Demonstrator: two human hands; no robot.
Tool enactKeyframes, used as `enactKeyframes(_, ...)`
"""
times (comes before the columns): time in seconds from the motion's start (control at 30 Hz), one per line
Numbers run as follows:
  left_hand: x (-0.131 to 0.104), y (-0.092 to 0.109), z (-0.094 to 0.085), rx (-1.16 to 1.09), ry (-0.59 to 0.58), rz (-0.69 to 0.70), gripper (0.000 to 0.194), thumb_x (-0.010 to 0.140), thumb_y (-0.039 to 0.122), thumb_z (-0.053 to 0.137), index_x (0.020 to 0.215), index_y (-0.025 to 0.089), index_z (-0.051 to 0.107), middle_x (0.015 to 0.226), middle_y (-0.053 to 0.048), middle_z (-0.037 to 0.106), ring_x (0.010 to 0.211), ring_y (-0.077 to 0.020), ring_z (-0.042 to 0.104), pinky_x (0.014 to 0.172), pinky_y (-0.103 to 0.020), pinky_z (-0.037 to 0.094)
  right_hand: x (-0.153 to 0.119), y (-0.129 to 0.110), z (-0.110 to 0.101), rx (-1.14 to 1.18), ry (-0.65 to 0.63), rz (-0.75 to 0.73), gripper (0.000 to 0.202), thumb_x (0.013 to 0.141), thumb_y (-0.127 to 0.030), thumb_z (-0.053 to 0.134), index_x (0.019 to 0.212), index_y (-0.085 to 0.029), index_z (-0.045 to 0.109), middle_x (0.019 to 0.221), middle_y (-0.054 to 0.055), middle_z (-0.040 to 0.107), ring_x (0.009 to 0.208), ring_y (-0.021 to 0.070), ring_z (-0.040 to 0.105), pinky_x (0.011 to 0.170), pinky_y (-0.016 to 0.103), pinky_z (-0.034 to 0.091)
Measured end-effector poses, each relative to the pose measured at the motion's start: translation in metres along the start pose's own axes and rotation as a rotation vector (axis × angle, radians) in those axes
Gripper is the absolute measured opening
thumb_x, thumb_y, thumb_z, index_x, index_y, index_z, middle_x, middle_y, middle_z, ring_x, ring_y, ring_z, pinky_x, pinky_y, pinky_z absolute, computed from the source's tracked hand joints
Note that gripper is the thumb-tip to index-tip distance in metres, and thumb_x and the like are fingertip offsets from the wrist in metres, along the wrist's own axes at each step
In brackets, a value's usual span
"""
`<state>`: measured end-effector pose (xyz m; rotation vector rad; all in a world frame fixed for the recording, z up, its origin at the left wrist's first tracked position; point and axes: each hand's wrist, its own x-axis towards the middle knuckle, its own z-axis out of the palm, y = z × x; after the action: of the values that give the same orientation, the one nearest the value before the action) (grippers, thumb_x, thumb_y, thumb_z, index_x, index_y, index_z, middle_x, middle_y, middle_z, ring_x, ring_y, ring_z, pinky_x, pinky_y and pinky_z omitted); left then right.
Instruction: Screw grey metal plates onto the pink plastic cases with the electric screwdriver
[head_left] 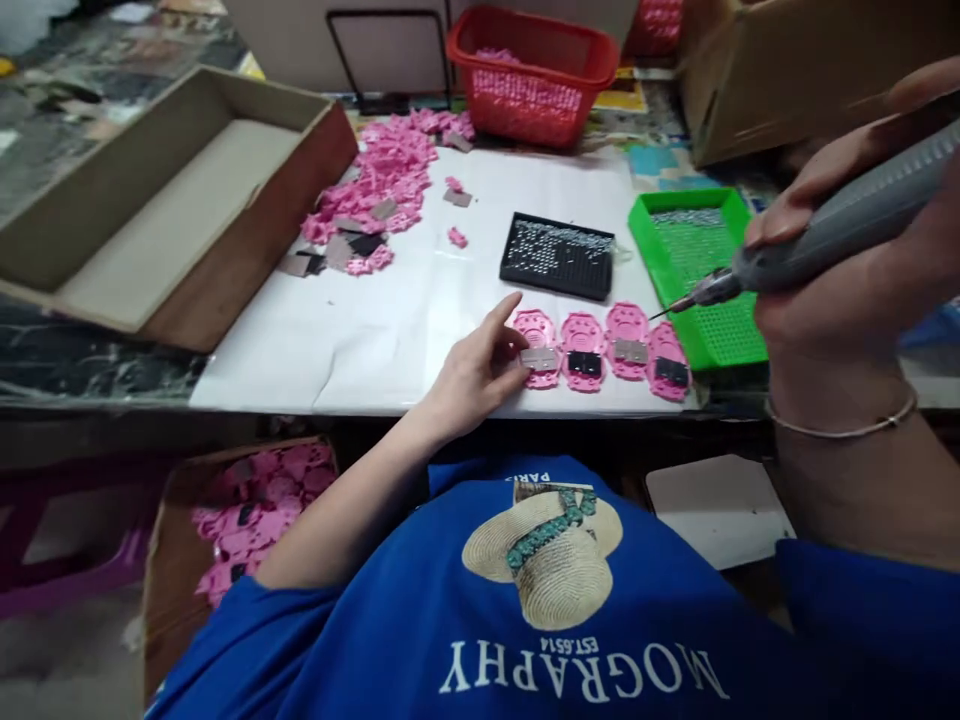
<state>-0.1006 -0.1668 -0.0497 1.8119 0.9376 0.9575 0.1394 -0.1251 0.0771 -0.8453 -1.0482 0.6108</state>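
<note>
Near edge: four pink casings (583, 327) lie in a row on the white sheet (382, 340). My left hand (476, 375) touches the leftmost; I cannot tell whether it pinches. My right hand (840, 310) is closed around the grey screwdriver (840, 215), tip near the rightmost casing. I advise: brace each casing flat; keep the driver square. Beyond: black tray (555, 284) mid-sheet, green basket (649, 245) right; farther, pink pile (390, 165) left, then red basket (517, 105).

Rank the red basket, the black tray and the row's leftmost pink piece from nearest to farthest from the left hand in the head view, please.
1. Leftmost pink piece: at the left hand.
2. Black tray: forward and right.
3. Red basket: far forward.
</note>
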Motion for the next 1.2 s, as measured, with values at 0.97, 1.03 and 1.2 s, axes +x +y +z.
enactKeyframes(0.97,0.004,-0.005,0.000,-0.051,-0.034,0.058,0.096,0.083,0.011,0.061,0.163,0.025,0.008,0.104,-0.003,0.063,0.078,-0.0121,0.056,0.079,-0.027,0.050,-0.061,0.041,0.079,-0.049,-0.397,0.130,0.038,0.074,-0.069,0.071,0.084,-0.032,0.065,0.062,-0.004,0.057,0.044,0.0131,0.048,0.043,0.031,0.043)
enactKeyframes(1.03,0.004,-0.006,0.001,-0.055,-0.036,0.069,0.096,0.083,0.011,0.060,0.163,0.022,0.008,0.104,-0.004,0.063,0.078,-0.0122,0.055,0.079,-0.027,0.050,-0.061,0.039,0.081,-0.009,-0.433,0.108,0.033,0.076,-0.064,0.072,0.081,-0.033,0.065,0.061,-0.004,0.056,0.044,0.0142,0.048,0.044,0.033,0.043)
enactKeyframes(1.2,0.005,-0.010,0.003,-0.076,-0.032,0.077,0.098,0.082,0.011,0.061,0.162,0.024,0.007,0.100,-0.002,0.063,0.077,-0.0120,0.055,0.077,-0.027,0.048,-0.064,0.034,0.083,-0.096,-0.515,0.122,0.039,0.079,-0.061,0.073,0.062,-0.028,0.058,0.056,-0.002,0.054,0.046,0.0142,0.050,0.047,0.033,0.045)
